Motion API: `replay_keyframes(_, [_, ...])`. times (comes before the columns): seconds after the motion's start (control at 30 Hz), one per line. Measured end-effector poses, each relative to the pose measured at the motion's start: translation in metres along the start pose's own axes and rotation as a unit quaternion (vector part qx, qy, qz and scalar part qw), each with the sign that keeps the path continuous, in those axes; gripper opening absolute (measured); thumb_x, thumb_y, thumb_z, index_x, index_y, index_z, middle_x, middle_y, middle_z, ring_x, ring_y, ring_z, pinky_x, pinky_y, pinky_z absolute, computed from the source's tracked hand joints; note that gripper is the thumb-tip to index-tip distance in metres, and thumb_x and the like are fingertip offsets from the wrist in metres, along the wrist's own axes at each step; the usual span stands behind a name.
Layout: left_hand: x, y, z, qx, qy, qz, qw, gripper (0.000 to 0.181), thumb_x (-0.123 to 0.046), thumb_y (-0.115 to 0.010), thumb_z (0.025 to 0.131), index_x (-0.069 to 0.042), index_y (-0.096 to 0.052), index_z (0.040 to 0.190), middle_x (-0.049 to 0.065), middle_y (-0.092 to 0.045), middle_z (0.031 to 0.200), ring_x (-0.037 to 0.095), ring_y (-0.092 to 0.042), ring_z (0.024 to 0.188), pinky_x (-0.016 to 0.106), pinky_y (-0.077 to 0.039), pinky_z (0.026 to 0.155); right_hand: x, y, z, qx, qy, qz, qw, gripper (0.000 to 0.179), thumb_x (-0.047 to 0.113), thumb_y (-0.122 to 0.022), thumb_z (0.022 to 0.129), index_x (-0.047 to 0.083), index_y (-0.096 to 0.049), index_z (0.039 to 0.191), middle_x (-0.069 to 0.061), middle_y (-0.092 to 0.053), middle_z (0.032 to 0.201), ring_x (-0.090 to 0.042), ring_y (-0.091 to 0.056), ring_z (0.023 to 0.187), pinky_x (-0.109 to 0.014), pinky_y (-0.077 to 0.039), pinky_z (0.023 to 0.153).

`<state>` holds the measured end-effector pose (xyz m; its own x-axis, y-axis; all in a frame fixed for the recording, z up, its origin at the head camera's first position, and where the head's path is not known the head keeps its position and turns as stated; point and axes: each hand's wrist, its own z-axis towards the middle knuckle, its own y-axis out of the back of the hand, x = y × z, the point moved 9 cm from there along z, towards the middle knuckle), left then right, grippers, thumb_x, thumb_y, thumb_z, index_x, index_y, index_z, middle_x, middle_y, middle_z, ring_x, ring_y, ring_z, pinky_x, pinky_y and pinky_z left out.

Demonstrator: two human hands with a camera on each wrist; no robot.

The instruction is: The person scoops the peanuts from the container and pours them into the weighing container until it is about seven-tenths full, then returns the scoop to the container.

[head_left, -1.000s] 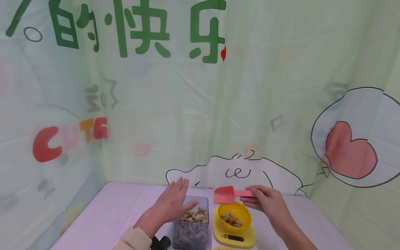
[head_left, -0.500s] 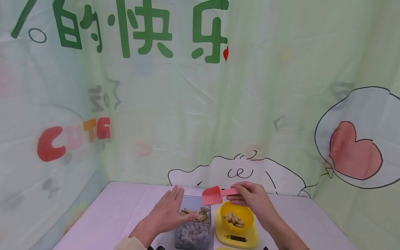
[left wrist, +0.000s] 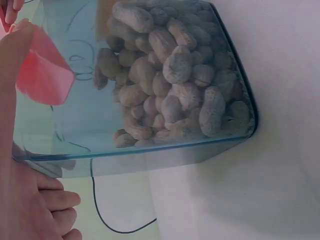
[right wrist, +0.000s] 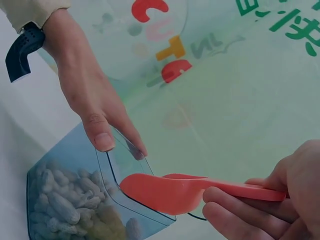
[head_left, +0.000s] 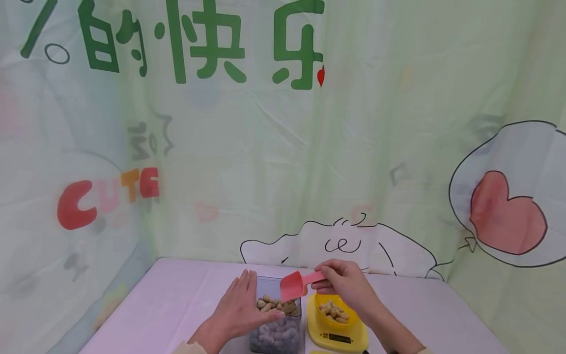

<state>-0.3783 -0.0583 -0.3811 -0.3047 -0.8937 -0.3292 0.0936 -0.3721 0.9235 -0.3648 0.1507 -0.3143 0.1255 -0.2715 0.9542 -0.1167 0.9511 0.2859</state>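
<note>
My right hand (head_left: 347,285) pinches the handle of a pink plastic scoop (head_left: 292,286) between thumb and fingers. The scoop's pan hangs over the right side of a clear plastic container (head_left: 268,284), and no peanuts show in it. Unshelled peanuts (left wrist: 165,90) half fill that container. My left hand (head_left: 236,307) rests against the container's left side with fingers stretched out, its thumb (right wrist: 104,140) over the near rim. To the right, a yellow bowl (head_left: 351,314) with several peanuts (head_left: 333,312) stands on a yellow kitchen scale (head_left: 316,332), partly hidden by my right hand.
Everything stands on a pale pink-white table (head_left: 424,300). Behind and to the left hangs a printed sheet (head_left: 247,162) with green characters and drawings. A dark strap (right wrist: 22,55) is on my left wrist.
My right hand has carried the scoop left, from above the bowl to over the container, its pan tipping downward. My left hand has lowered beside the container's left wall.
</note>
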Motion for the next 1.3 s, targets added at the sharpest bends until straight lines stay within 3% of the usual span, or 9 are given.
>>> replay_keyframes(0.2, [0.003,-0.004,0.003,-0.002,0.007,0.002,1.0,0.123,-0.091,-0.034,0.056,-0.001,-0.025,0.14,0.015,-0.028,0.145,0.03,-0.02,0.136,0.05,-0.023,0.108,0.01,-0.008,-0.001,-0.001,0.02,-0.034,0.9992,0.024,0.017,-0.049,0.092,-0.001,-0.06,0.104,-0.015,-0.066,0.089,-0.024,-0.066,0.079,-0.032,-0.055,0.069])
replay_keyframes(0.4, [0.001,-0.003,0.003,-0.006,0.001,0.014,0.9999,0.119,-0.088,-0.037,0.059,-0.001,-0.026,0.139,0.015,-0.028,0.145,0.03,-0.02,0.136,0.049,-0.022,0.109,0.022,-0.016,0.0,-0.015,0.064,-0.102,0.9926,0.02,0.015,-0.052,0.09,0.002,-0.064,0.097,-0.01,-0.067,0.081,-0.015,-0.065,0.067,-0.026,-0.055,0.061])
replay_keyframes(0.6, [0.0,-0.003,0.002,-0.01,-0.004,0.015,0.9998,0.117,-0.087,-0.038,0.06,-0.001,-0.028,0.138,0.016,-0.032,0.143,0.031,-0.023,0.135,0.05,-0.024,0.108,0.036,-0.028,-0.001,-0.025,0.105,-0.173,0.979,0.017,0.009,-0.051,0.089,0.002,-0.066,0.091,-0.009,-0.066,0.078,-0.009,-0.062,0.058,-0.022,-0.054,0.056])
replay_keyframes(0.77, [0.0,-0.002,0.001,-0.016,-0.007,0.019,0.9997,0.115,-0.087,-0.037,0.061,-0.001,-0.029,0.137,0.016,-0.033,0.142,0.032,-0.025,0.134,0.05,-0.025,0.107,0.044,-0.037,-0.001,-0.03,0.113,-0.233,0.9653,0.017,0.007,-0.05,0.087,0.003,-0.067,0.085,-0.005,-0.065,0.072,-0.006,-0.058,0.052,-0.018,-0.051,0.051])
replay_keyframes(1.07, [0.0,-0.002,0.0,-0.014,-0.018,0.014,0.9996,0.114,-0.085,-0.036,0.064,0.001,-0.028,0.138,0.019,-0.033,0.142,0.032,-0.025,0.134,0.05,-0.026,0.107,0.065,-0.046,-0.005,-0.057,0.158,-0.333,0.9277,0.016,0.006,-0.052,0.083,0.008,-0.067,0.077,0.004,-0.056,0.058,-0.008,-0.045,0.044,-0.017,-0.042,0.044])
replay_keyframes(1.3, [0.001,-0.001,0.0,-0.031,-0.024,0.025,0.9989,0.113,-0.086,-0.036,0.064,0.0,-0.029,0.136,0.019,-0.035,0.14,0.033,-0.027,0.133,0.05,-0.027,0.106,0.064,-0.052,-0.002,-0.038,0.15,-0.349,0.9243,0.016,0.007,-0.053,0.083,0.009,-0.067,0.075,0.005,-0.054,0.057,-0.008,-0.044,0.043,-0.016,-0.041,0.043])
